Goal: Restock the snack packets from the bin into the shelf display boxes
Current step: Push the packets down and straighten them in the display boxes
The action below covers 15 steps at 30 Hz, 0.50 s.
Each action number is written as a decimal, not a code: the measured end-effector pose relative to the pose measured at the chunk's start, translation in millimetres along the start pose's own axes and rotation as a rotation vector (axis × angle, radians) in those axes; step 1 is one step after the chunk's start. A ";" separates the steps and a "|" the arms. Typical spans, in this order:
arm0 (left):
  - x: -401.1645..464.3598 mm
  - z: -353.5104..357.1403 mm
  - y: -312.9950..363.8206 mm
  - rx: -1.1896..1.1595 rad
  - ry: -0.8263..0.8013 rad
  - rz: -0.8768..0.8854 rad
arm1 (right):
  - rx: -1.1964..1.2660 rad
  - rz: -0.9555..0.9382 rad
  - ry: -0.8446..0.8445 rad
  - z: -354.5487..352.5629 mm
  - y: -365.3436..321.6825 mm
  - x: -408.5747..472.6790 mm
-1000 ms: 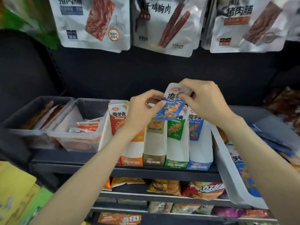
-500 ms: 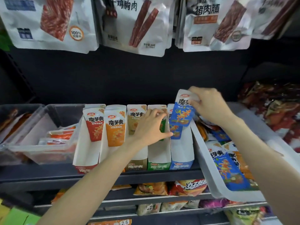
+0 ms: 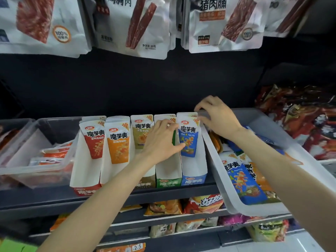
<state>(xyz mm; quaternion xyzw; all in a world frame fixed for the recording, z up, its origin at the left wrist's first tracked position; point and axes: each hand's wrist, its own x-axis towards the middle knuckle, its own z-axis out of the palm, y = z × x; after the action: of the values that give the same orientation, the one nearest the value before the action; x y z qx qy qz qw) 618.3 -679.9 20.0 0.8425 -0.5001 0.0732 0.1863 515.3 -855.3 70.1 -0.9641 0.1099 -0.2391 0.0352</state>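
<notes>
Several white display boxes stand in a row on the shelf, coloured red (image 3: pixel 85 160), orange (image 3: pixel 116 157), olive, green (image 3: pixel 168 174) and blue (image 3: pixel 193 170). A blue snack packet (image 3: pixel 188 138) stands at the front of the blue box. My left hand (image 3: pixel 161 140) lies over the green box, its thumb touching the blue packet's left edge. My right hand (image 3: pixel 216 115) is above the packet's top right corner, fingers curled at the corner; I cannot make out a pinch. To the right is the grey bin (image 3: pixel 225 186), tilted, holding more packets, a blue one (image 3: pixel 242 180) on top.
Large jerky bags (image 3: pixel 131 26) hang overhead. Clear tubs (image 3: pixel 36 171) with orange packets sit at the left of the shelf. Dark red snack bags (image 3: pixel 300 113) pile at the far right. Lower shelves (image 3: pixel 163 215) carry more snack bags.
The blue packet, held up in both hands a second ago, has gone down into the blue box. My left hand has moved right onto the green box; my right hand has followed the packet down.
</notes>
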 end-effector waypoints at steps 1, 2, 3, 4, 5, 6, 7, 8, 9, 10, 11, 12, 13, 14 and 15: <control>-1.4 -1.7 4.9 -0.030 0.043 0.002 | 0.024 -0.011 0.010 -8.9 2.8 -11.5; -2.7 -2.8 10.7 -0.080 0.103 0.012 | 0.035 -0.003 0.008 -18.4 5.5 -25.5; -3.5 -3.8 17.8 -0.146 0.167 0.034 | 0.036 0.017 -0.003 -27.9 8.7 -41.4; -3.4 -4.7 26.5 -0.222 0.224 0.077 | 0.032 0.043 -0.028 -36.7 13.8 -58.5; -3.1 -5.5 36.4 -0.304 0.266 0.147 | 0.033 0.077 -0.072 -45.6 19.1 -75.7; -2.6 -5.9 47.8 -0.380 0.283 0.234 | 0.037 0.131 -0.141 -55.2 24.4 -92.5; -1.8 -5.9 60.2 -0.433 0.269 0.326 | 0.039 0.194 -0.219 -64.0 30.0 -108.7; -0.4 -6.1 73.1 -0.454 0.230 0.417 | 0.034 0.250 -0.293 -70.7 35.7 -124.1; 2.1 -6.0 85.7 -0.451 0.164 0.498 | 0.028 0.288 -0.355 -75.5 41.1 -138.5; 5.7 -4.6 97.9 -0.428 0.067 0.560 | 0.024 0.304 -0.405 -78.4 45.1 -151.1; 10.8 -1.3 109.0 -0.383 -0.065 0.604 | 0.026 0.301 -0.447 -78.8 48.6 -161.2; 17.3 3.2 119.2 -0.297 -0.220 0.634 | 0.037 0.288 -0.476 -77.2 51.6 -169.1; 24.5 8.4 128.6 -0.160 -0.367 0.668 | 0.052 0.284 -0.494 -74.5 54.8 -175.2; 31.4 13.4 136.6 -0.014 -0.479 0.714 | 0.066 0.296 -0.497 -72.1 58.1 -179.8; 37.8 18.4 142.6 0.090 -0.562 0.754 | 0.081 0.319 -0.488 -70.3 61.5 -183.5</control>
<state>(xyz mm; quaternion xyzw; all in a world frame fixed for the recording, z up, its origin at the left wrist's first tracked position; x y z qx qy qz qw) 511.6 -779.1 49.1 0.5966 -0.7985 -0.0736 -0.0327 312.3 -874.3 41.6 -0.9615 0.2387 0.0042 0.1360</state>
